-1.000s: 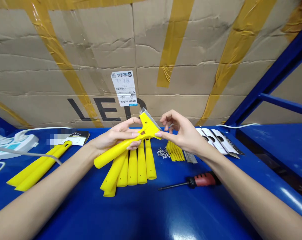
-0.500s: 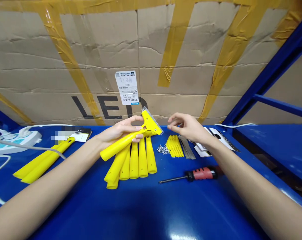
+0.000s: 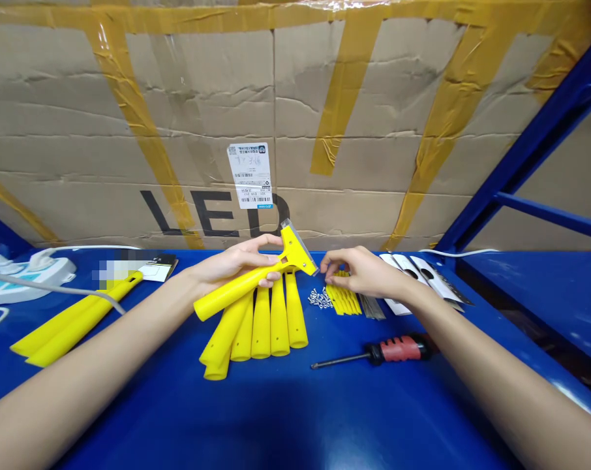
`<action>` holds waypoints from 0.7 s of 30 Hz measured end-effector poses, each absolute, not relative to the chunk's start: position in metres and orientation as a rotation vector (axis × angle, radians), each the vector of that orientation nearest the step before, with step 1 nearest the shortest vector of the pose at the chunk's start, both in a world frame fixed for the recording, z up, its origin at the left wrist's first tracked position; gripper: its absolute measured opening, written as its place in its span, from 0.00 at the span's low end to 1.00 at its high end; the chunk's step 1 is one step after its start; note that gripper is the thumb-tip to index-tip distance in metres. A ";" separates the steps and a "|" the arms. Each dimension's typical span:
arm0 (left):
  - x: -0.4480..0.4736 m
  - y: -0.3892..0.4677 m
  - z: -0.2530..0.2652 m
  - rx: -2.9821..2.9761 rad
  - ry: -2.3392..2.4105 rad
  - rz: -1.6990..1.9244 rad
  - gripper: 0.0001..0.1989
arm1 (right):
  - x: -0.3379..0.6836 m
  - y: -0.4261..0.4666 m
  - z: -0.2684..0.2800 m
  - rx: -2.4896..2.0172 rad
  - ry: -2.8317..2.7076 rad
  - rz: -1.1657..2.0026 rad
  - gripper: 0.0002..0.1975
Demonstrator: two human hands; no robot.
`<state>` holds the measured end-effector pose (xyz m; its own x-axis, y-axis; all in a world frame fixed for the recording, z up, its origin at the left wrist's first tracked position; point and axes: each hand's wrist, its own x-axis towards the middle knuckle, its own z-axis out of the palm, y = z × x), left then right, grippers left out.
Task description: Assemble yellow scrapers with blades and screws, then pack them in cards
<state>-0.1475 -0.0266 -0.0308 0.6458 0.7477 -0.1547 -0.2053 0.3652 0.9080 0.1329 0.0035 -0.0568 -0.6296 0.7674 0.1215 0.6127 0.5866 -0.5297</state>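
Note:
My left hand [image 3: 237,261] is closed around the neck of a yellow scraper [image 3: 237,287]. Its wide head points up and to the right, with a clear-edged blade along the far side. My right hand [image 3: 361,271] hovers over the yellow clamp plates [image 3: 344,299], fingers bent and thumb apart, with nothing visible in it. Beside those plates lies a small pile of screws [image 3: 319,299]. Thin grey blades [image 3: 372,308] rest on their other side. Below the scraper, several yellow handles [image 3: 261,326] lie in a fanned row.
A screwdriver [image 3: 374,352] with a red and black grip lies in front. Black-and-white cards [image 3: 398,281] sit at the right. Two yellow scraper handles [image 3: 80,323], a cable and a white power strip [image 3: 29,281] are at left. A taped carton [image 3: 202,117] stands behind the blue table [image 3: 286,418].
My right hand has moved slightly down and left, over the yellow clamp plates. The scraper stays in my left hand, nearly still. The whole view has shifted a little.

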 end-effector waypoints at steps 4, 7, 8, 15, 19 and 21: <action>-0.149 -0.026 -0.029 1.033 0.677 0.654 0.17 | 0.134 0.003 -0.055 -1.090 -2.502 0.621 0.05; -0.150 -0.026 -0.028 1.051 0.708 0.654 0.18 | 0.131 0.001 -0.055 -1.067 -2.532 0.593 0.06; -0.150 -0.026 -0.028 1.056 0.712 0.651 0.17 | 0.129 0.000 -0.055 -1.067 -2.542 0.579 0.06; -0.150 -0.024 -0.028 1.101 0.691 0.657 0.15 | 0.117 -0.002 -0.063 -1.100 -2.567 0.529 0.08; -0.150 -0.023 -0.028 1.091 0.679 0.664 0.14 | 0.115 -0.001 -0.067 -1.137 -2.523 0.551 0.08; -0.151 -0.023 -0.027 1.090 0.667 0.684 0.15 | 0.115 0.000 -0.068 -1.152 -2.505 0.555 0.07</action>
<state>-0.1506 -0.0231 -0.0274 0.6182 0.7726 -0.1446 -0.1647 0.3072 0.9373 0.1154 -0.0004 -0.0678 -0.6196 0.7740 0.1305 0.6465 0.5975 -0.4744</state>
